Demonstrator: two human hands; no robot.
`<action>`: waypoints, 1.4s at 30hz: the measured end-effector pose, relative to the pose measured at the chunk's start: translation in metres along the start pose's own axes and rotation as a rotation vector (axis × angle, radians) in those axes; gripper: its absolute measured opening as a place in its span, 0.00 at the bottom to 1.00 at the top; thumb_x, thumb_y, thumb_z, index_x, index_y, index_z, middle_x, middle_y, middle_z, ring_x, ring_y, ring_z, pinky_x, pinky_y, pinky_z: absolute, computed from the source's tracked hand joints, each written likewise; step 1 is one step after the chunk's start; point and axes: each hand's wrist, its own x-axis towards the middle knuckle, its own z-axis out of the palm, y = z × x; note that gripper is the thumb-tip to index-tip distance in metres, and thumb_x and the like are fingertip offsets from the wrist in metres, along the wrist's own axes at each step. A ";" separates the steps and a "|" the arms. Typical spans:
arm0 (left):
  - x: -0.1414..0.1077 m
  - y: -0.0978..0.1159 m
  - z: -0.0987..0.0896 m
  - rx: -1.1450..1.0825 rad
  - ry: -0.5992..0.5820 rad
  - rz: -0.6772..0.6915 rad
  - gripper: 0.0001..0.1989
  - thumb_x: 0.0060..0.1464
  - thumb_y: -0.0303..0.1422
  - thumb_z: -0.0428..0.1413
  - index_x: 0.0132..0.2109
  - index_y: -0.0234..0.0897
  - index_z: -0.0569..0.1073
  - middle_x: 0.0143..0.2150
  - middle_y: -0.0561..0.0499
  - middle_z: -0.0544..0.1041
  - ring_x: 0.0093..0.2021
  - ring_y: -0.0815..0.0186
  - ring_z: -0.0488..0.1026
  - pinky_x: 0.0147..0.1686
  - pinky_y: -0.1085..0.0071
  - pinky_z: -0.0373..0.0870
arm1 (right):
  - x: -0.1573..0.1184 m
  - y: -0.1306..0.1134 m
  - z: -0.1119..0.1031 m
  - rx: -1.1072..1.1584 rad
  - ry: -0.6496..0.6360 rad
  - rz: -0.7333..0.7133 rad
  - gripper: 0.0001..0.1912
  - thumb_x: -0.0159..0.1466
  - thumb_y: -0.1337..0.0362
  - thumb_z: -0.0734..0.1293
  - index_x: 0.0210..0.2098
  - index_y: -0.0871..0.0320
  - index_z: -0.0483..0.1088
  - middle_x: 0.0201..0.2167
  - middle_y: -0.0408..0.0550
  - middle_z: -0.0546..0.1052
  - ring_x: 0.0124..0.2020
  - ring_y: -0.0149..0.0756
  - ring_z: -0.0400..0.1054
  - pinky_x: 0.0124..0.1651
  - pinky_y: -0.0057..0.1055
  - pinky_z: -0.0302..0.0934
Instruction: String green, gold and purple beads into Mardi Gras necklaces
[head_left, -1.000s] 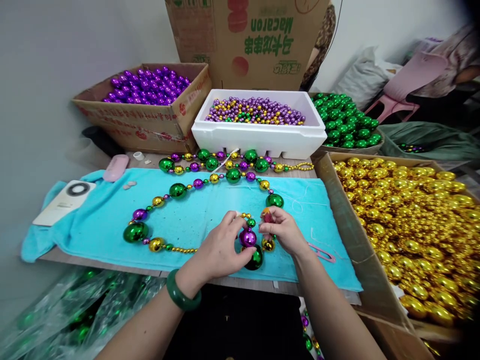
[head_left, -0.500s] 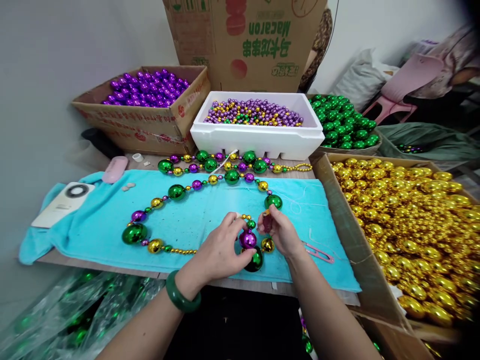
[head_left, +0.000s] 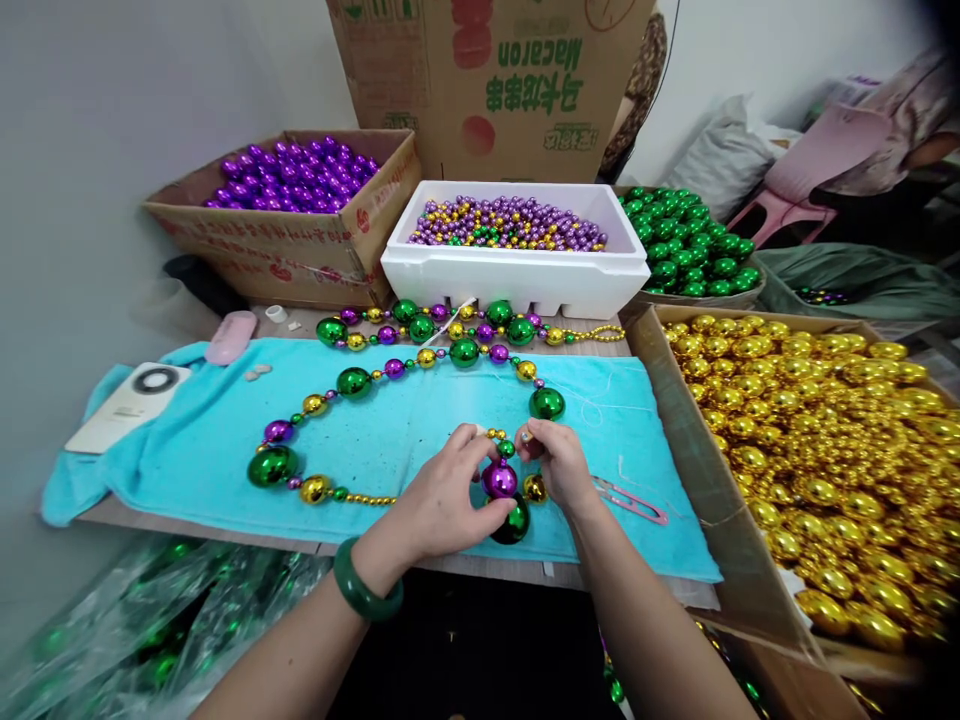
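A necklace of green, gold and purple beads [head_left: 354,383] lies in a wide loop on a turquoise towel [head_left: 210,400]. My left hand [head_left: 442,492], with a green bangle [head_left: 366,582] at its wrist, is closed around one end of the loop. Its fingers and thumb hold the strand beside a purple bead [head_left: 500,479] and a large green bead [head_left: 513,520]. My right hand [head_left: 561,462] pinches its fingertips just right of that end; what they grip is hidden. Partly behind this hand lies a slim pink tool [head_left: 637,502].
More bead strands [head_left: 421,328] lie behind the towel. A white foam box [head_left: 517,275] of small beads stands beyond. Cartons of purple beads [head_left: 292,178], green beads [head_left: 686,245] and gold beads [head_left: 810,450] surround the table. At left are a white device [head_left: 131,410] and a pink case [head_left: 231,338].
My right fingers have closed more tightly, and the small orange and dark red patches at their tips no longer show. My left hand keeps its hold, and the necklace has shifted very slightly right.
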 end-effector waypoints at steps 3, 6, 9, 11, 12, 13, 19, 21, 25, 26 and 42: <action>0.000 0.000 0.000 -0.029 -0.009 -0.007 0.16 0.47 0.35 0.57 0.44 0.38 0.64 0.47 0.48 0.63 0.39 0.65 0.67 0.39 0.67 0.67 | 0.001 0.003 -0.002 -0.018 -0.051 -0.045 0.17 0.57 0.56 0.64 0.19 0.60 0.71 0.17 0.45 0.70 0.20 0.29 0.61 0.25 0.26 0.55; 0.000 -0.001 0.001 -0.069 -0.013 -0.006 0.17 0.47 0.35 0.57 0.44 0.39 0.64 0.46 0.49 0.63 0.40 0.65 0.66 0.39 0.69 0.68 | 0.003 0.007 -0.003 -0.028 -0.072 -0.060 0.16 0.57 0.55 0.64 0.20 0.60 0.72 0.18 0.45 0.71 0.21 0.30 0.62 0.26 0.27 0.56; 0.000 0.001 0.001 -0.087 -0.018 0.003 0.17 0.46 0.35 0.57 0.44 0.38 0.64 0.45 0.49 0.63 0.40 0.66 0.66 0.39 0.69 0.67 | 0.004 0.009 -0.003 -0.046 -0.085 -0.071 0.17 0.57 0.55 0.64 0.20 0.60 0.71 0.18 0.45 0.70 0.22 0.31 0.62 0.27 0.28 0.57; -0.001 0.002 0.001 -0.083 -0.023 0.003 0.17 0.46 0.34 0.57 0.44 0.38 0.65 0.45 0.49 0.63 0.39 0.66 0.66 0.39 0.68 0.68 | 0.004 0.009 -0.003 -0.061 -0.089 -0.081 0.17 0.57 0.55 0.64 0.19 0.60 0.71 0.17 0.44 0.70 0.22 0.31 0.62 0.27 0.28 0.56; -0.001 0.003 0.001 -0.079 -0.026 0.002 0.17 0.46 0.34 0.57 0.44 0.38 0.65 0.45 0.49 0.63 0.39 0.66 0.66 0.39 0.68 0.68 | 0.004 0.009 -0.003 -0.069 -0.091 -0.085 0.17 0.58 0.55 0.63 0.20 0.59 0.71 0.17 0.44 0.69 0.22 0.31 0.62 0.28 0.29 0.56; -0.001 0.003 0.001 -0.074 -0.028 0.000 0.17 0.46 0.34 0.57 0.44 0.39 0.65 0.46 0.49 0.63 0.38 0.66 0.66 0.39 0.67 0.68 | 0.004 0.008 -0.003 -0.078 -0.093 -0.090 0.17 0.58 0.55 0.63 0.20 0.59 0.71 0.17 0.44 0.69 0.22 0.32 0.62 0.28 0.29 0.56; -0.001 0.005 0.001 -0.059 -0.024 0.002 0.17 0.45 0.34 0.58 0.44 0.39 0.65 0.48 0.48 0.63 0.39 0.65 0.67 0.40 0.66 0.68 | 0.003 0.002 -0.004 -0.135 -0.112 -0.119 0.17 0.58 0.55 0.62 0.19 0.59 0.70 0.17 0.45 0.69 0.23 0.33 0.61 0.29 0.30 0.56; -0.001 0.005 0.002 -0.053 -0.027 0.003 0.17 0.45 0.33 0.58 0.44 0.39 0.65 0.48 0.48 0.64 0.40 0.65 0.67 0.40 0.66 0.68 | 0.002 -0.001 -0.004 -0.148 -0.118 -0.126 0.17 0.58 0.55 0.62 0.19 0.59 0.70 0.18 0.45 0.69 0.24 0.33 0.62 0.30 0.30 0.56; 0.000 0.006 0.001 -0.047 -0.044 -0.003 0.16 0.45 0.33 0.57 0.43 0.39 0.64 0.48 0.48 0.63 0.40 0.65 0.67 0.40 0.66 0.68 | 0.002 -0.009 -0.005 -0.190 -0.129 -0.151 0.17 0.59 0.56 0.62 0.19 0.59 0.70 0.17 0.44 0.68 0.23 0.33 0.61 0.30 0.30 0.55; 0.000 0.006 0.001 -0.047 -0.048 -0.004 0.16 0.45 0.33 0.57 0.42 0.39 0.64 0.47 0.49 0.63 0.39 0.65 0.67 0.40 0.66 0.68 | 0.001 -0.011 -0.005 -0.211 -0.132 -0.161 0.17 0.59 0.56 0.62 0.19 0.59 0.69 0.17 0.44 0.68 0.23 0.32 0.61 0.30 0.30 0.55; 0.002 0.008 -0.001 -0.028 -0.049 0.008 0.14 0.45 0.33 0.56 0.41 0.39 0.64 0.43 0.50 0.63 0.36 0.66 0.66 0.37 0.65 0.68 | 0.002 -0.019 -0.008 -0.321 -0.149 -0.210 0.18 0.59 0.54 0.62 0.19 0.59 0.71 0.18 0.45 0.69 0.23 0.33 0.62 0.29 0.30 0.55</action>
